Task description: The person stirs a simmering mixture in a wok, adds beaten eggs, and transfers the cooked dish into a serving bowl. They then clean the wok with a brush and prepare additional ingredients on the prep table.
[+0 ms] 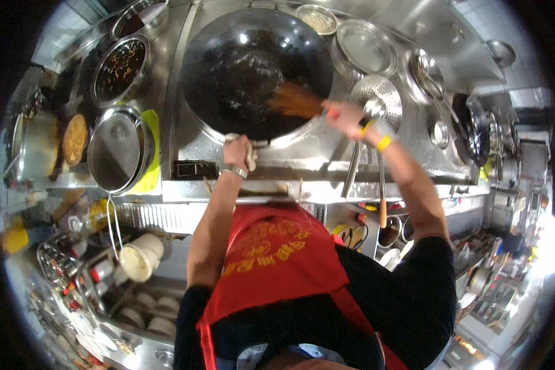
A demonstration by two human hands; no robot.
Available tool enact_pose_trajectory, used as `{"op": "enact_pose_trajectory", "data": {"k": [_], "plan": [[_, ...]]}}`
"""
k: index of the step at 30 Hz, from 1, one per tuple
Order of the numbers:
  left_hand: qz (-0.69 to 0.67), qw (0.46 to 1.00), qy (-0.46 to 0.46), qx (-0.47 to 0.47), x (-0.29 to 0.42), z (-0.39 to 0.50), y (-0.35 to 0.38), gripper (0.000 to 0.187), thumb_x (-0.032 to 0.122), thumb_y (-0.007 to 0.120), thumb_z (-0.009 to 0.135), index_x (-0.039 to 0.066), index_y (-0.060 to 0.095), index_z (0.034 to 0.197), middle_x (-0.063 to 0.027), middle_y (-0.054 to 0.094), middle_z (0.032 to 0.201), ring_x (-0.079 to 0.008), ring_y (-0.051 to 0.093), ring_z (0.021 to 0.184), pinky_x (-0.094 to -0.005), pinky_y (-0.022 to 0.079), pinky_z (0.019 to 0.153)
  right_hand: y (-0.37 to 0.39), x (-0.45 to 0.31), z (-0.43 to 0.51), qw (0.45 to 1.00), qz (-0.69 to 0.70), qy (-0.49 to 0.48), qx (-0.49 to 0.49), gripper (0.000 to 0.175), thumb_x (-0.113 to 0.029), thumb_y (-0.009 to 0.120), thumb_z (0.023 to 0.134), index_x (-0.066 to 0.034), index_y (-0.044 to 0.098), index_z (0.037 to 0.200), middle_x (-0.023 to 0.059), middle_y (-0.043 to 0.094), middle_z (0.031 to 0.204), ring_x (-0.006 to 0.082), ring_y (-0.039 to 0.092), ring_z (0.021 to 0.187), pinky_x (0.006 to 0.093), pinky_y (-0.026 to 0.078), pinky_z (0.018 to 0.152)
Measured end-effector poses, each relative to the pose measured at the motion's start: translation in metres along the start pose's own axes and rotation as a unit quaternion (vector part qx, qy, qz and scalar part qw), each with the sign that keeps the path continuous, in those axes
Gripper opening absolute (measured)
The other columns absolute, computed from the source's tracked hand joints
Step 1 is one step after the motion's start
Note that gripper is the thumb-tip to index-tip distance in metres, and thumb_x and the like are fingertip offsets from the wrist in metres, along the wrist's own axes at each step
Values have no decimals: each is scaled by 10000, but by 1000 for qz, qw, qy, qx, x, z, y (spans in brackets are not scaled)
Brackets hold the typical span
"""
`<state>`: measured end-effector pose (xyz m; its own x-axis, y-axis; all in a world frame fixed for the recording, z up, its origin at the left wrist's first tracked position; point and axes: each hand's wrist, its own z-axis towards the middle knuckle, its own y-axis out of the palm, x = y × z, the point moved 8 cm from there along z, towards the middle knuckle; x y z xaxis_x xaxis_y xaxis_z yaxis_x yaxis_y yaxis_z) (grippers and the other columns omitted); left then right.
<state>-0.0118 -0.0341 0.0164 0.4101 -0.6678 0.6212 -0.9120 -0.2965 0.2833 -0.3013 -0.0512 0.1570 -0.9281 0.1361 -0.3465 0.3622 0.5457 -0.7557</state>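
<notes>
A large black wok (226,60) sits before me on the stainless-steel range, with a little shiny liquid at its bottom. My left hand (237,150) grips a light-coloured cloth (251,159) at the wok's near rim; the handle beneath is mostly hidden. Closed around a brown wok brush (298,99), my right hand (344,119) is over the wok's right rim. The brush's bristles reach into the wok and look blurred. Beside and partly behind that hand lie a perforated skimmer (379,90) and a ladle (374,108), their handles pointing towards me.
To the left are a pot of dark liquid with floating bits (121,69) and a strainer pot (115,150) beside a yellow-green cloth (150,152). A metal basin (366,47) and a bowl (317,20) stand at the back right. Another black wok (478,132) is at the far right.
</notes>
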Motion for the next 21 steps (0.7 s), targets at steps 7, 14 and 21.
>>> {"op": "enact_pose_trajectory", "data": {"k": [7, 14, 21], "plan": [[46, 999, 11, -2, 19, -40, -46, 58, 43, 500, 789, 11, 547, 782, -141, 602, 686, -226, 559, 500, -325, 416, 383, -123, 44, -14, 888, 46, 31, 456, 508, -329, 502, 862, -171, 442, 1342, 144, 661, 988, 369, 627, 868, 473, 506, 758], [370, 908, 196, -28, 79, -71, -60, 65, 73, 536, 733, 18, 561, 709, -95, 572, 626, -210, 550, 523, -324, 429, 469, -72, 30, -77, 826, 432, -36, 361, 572, -261, 536, 870, -126, 365, 1398, 14, 672, 915, 118, 593, 501, 261, 495, 400], [468, 835, 290, 12, 138, -136, -25, 48, 77, 574, 707, 46, 575, 670, -38, 538, 619, -142, 492, 535, -301, 398, 494, 13, -27, -46, 865, 472, -74, 156, 556, -290, 539, 878, -119, 382, 1384, 53, 668, 966, 151, 604, 513, 278, 510, 412]]}}
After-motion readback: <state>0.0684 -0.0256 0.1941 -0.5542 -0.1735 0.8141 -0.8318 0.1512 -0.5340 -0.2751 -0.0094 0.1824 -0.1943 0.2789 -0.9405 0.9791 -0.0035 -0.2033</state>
